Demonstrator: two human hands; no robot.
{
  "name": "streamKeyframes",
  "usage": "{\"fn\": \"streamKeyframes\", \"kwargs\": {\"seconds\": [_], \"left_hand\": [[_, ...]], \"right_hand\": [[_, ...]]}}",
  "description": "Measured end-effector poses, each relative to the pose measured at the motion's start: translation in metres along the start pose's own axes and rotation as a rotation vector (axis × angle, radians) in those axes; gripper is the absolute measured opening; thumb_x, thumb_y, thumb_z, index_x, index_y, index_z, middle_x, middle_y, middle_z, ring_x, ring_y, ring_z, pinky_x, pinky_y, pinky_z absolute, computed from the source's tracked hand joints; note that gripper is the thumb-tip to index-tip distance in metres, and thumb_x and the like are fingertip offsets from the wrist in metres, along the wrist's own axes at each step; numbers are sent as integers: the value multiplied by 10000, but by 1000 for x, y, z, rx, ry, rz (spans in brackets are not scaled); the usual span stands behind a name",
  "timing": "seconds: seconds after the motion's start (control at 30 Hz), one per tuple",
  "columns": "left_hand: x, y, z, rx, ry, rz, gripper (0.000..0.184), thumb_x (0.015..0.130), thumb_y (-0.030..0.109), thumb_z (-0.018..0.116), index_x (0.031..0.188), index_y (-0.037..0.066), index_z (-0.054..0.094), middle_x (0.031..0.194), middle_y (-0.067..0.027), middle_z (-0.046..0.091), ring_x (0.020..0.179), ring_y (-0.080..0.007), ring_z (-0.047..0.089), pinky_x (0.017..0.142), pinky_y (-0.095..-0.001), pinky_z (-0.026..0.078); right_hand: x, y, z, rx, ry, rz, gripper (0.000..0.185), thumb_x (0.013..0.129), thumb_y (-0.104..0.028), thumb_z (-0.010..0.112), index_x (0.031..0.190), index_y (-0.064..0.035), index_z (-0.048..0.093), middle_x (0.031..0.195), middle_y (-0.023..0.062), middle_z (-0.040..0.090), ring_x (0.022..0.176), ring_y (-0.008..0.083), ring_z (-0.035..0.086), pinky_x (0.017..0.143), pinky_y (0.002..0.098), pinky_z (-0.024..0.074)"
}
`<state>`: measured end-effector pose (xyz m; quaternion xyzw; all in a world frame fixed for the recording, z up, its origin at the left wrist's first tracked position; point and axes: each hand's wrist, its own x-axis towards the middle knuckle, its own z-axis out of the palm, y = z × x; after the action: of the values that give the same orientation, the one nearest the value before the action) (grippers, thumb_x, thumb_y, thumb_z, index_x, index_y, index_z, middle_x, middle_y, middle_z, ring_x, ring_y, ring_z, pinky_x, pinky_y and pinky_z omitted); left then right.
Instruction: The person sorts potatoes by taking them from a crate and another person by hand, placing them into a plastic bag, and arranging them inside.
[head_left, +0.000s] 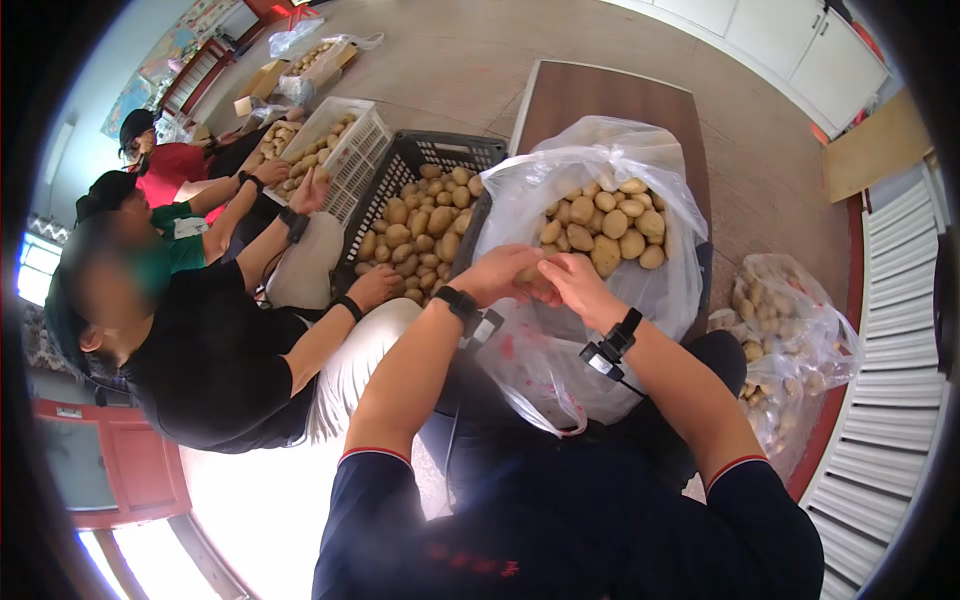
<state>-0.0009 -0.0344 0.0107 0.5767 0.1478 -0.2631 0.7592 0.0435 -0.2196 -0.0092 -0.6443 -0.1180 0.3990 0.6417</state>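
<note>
white cabinets (790, 50) stand along the far wall, top right, with a pale wooden panel (878, 147) near a white radiator (890, 400). at left, a person in a black shirt (215, 340) sits beside others in green (188, 235) and red (165, 182); below them is a red door (145, 460).

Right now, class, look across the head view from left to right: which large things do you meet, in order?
Red door, black crate of potatoes, open plastic bag of potatoes, clear bags of potatoes at the right, white slatted radiator.
</note>
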Motion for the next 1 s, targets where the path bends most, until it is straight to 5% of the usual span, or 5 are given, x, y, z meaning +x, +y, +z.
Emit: {"fn": "streamKeyframes", "kwargs": {"seconds": [0.23, 0.4, 0.77, 0.83, 1.0], "left_hand": [[6, -10, -18, -25, 100, -2, 309, 954, 326, 594, 1124, 68, 605, 929, -53, 650, 662, -129, 548, 539, -259, 447], [3, -11, -33, -108, 172, 84, 279, 941, 305, 605, 1104, 78, 610, 930, -62, 645, 659, -136, 535, 554, -257, 437], [16, -58, -116, 365, 492, 553, 210, 939, 232, 575, 1065, 64, 583, 957, -100, 650, 703, -195, 567, 618, -324, 483], [4, -42, -108, -424, 618, 150, 182, 937, 217, 571, 1048, 72, 575, 913, -88, 639, 708, -199, 586, 613, -330, 502], [0, -53, -128, -427, 589, 183, 133, 925, 169, 582, 1020, 80, 558, 900, -64, 614, 711, -210, 601, 636, -356, 542]], "right_hand": [[23, 36, -23, -362, 131, -163, 291, 930, -239, 590, 1078, 9, 628, 926, 127, 642, 741, 215, 642, 679, 354, 517], [16, 58, -44, -1115, 339, -491, 353, 826, -153, 660, 1148, -28, 587, 1185, 163, 582, 1101, 363, 546, 851, 450, 501], [-4, 50, -43, -1411, 274, -344, 427, 792, -141, 668, 1193, -47, 555, 1243, 103, 492, 1045, 347, 545, 816, 441, 524], [-6, 52, -43, -1442, 286, -374, 405, 801, -136, 648, 1185, -46, 560, 1237, 109, 493, 1024, 348, 553, 794, 441, 528], [-20, 57, -39, -1407, 246, -364, 348, 830, -86, 570, 1177, -54, 568, 1224, 128, 499, 907, 391, 589, 767, 479, 520]]}}
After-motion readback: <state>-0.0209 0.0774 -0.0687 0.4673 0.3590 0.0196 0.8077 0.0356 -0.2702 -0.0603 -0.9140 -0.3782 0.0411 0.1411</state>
